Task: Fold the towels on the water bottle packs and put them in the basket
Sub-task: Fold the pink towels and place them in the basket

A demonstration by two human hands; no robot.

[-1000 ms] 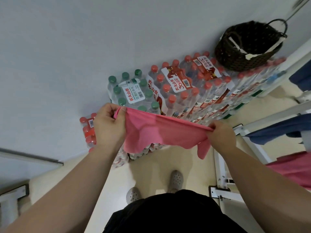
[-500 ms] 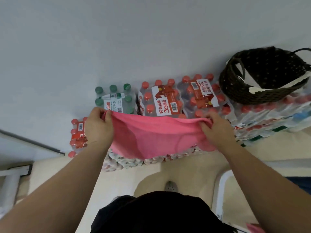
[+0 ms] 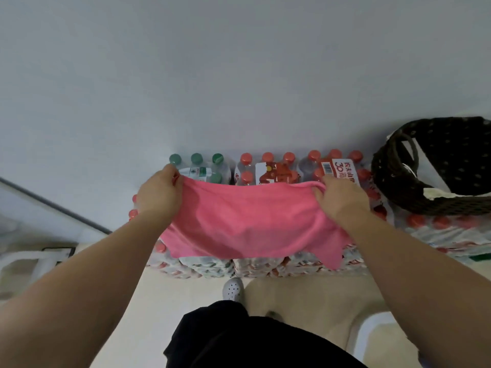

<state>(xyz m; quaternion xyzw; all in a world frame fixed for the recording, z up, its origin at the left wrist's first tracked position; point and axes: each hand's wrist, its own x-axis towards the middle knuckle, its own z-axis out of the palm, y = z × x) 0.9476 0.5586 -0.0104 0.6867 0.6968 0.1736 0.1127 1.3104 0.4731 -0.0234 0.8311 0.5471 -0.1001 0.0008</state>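
Fingers (image 3: 172,173) pinch towel (image 3: 247,221) top corners; towel hangs between.

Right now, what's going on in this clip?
A person holds a pink towel stretched between both hands: the left hand pinches one top corner, the right hand the other. It is spread over the water bottle packs. The dark woven basket sits on the packs to the right; the towel isn't in it yet.

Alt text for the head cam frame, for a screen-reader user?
A person's left hand and right hand grip the top corners of a pink cloth towel, holding it spread over shrink-wrapped packs of water bottles. A dark woven basket sits on the packs to the right.
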